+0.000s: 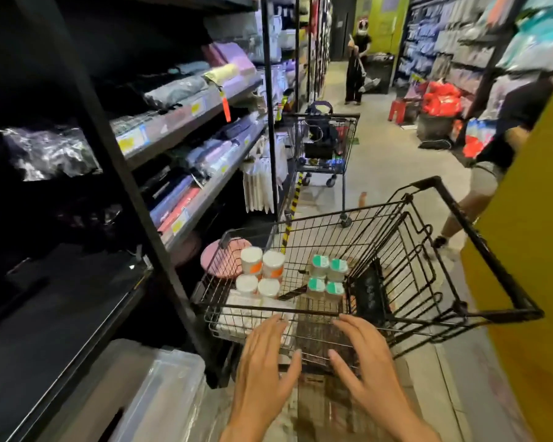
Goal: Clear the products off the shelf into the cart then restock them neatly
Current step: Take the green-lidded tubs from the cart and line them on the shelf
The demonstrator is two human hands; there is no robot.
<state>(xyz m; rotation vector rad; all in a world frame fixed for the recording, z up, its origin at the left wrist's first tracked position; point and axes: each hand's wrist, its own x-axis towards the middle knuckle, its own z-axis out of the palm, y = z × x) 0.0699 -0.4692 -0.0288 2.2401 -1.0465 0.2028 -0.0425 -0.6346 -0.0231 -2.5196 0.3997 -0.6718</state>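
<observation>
A: Near end first. Left hand (262, 362) and right hand (361, 355) both hover over the near edge of the cart (492, 250). Fingers (270, 333) spread and relaxed, holding nothing.

B: Touching the wire?

A: Can't tell. Fingertips sit at or just above the near rim. No grip on anything.

B: What's under them?

A: A dark, blurred flat pack (323, 336) on the cart floor, between the two hands. Looks like the next pick, my guess only. Pale flat packs (246, 311) lie along the near left edge.

B: Products further in?

A: Four white tubs with orange labels (262, 272) at the far left corner, touching each other. Four teal-capped jars (328, 275) mid-floor, just beside them to the right. All upright, all beyond the fingertips.

B: Shelf?

A: Dark shelf (77, 314) to the left of the cart looks bare from here, so I'd judge the clearing done and restocking about to begin. A clear plastic bin (160, 387) sits below it.

B: How to do it well?

A: Take one group at a time, two tubs per hand at most. Lift straight up over the wire rim, then set them along the shelf's front edge, labels out, rows tight.

B: Background?

A: A second cart (326, 145) up the aisle, one person (358, 68) beyond it, another (492, 154) passing on the right.
</observation>
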